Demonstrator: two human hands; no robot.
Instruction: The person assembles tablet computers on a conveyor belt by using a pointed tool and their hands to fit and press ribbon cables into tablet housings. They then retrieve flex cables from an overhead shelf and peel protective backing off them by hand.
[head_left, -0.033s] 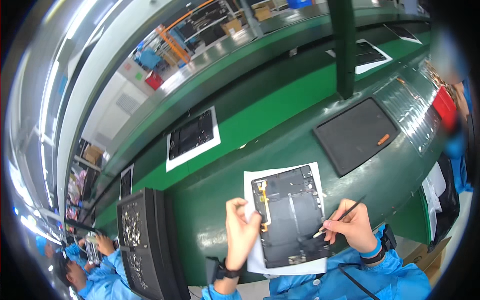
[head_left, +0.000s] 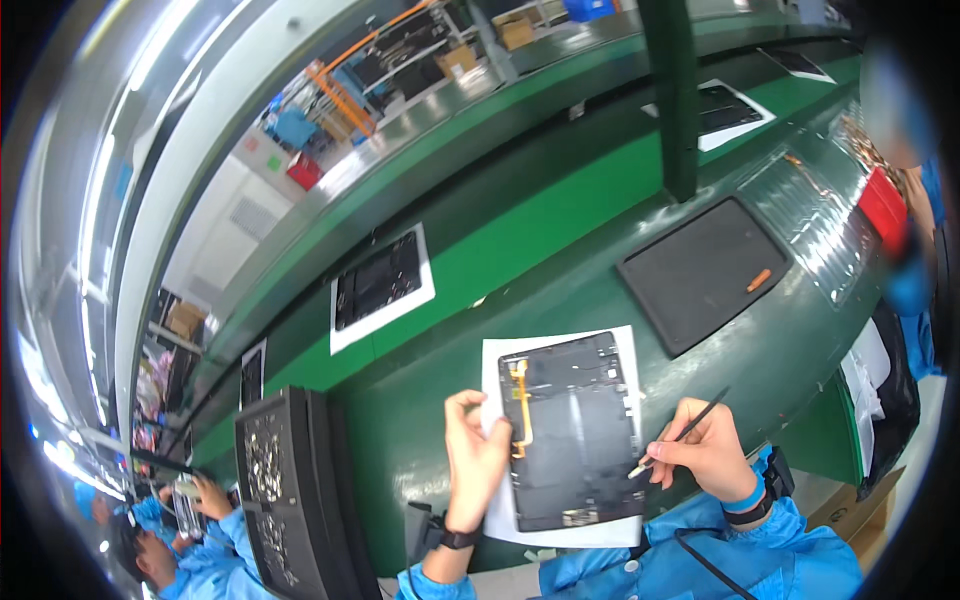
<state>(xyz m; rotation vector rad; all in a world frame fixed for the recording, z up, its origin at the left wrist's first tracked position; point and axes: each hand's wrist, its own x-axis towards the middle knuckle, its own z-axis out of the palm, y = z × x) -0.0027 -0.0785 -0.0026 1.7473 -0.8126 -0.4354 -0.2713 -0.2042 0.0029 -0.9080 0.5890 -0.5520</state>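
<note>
Lying flat on a white sheet (head_left: 560,355) at the near edge of the green desk (head_left: 420,440), the opened tablet back (head_left: 572,432) shows a dark, nearly black inner face, rectangular and upright in the view, with an orange flex ribbon (head_left: 520,410) running down its left side and small fittings along its lower edge; the left hand (head_left: 472,455) rests at the tablet's left edge, its fingers (head_left: 466,405) curled and touching the rim near the ribbon, closed on nothing that can be seen; the right hand (head_left: 710,452) sits just beside the tablet's right edge, its fingers closed around a thin dark stylus-like tool (head_left: 680,434) whose pale tip touches the tablet's right rim; both forearms wear blue sleeves, with a dark band on each wrist. Farther back on the desk lies a dark grey mat (head_left: 700,275) carrying a small orange piece (head_left: 758,280); to the left, another opened tablet on a white sheet (head_left: 380,285) lies well apart; a black perforated tray stack (head_left: 285,490) stands left of the left hand; another person in blue (head_left: 190,540) works at the lower left.
</note>
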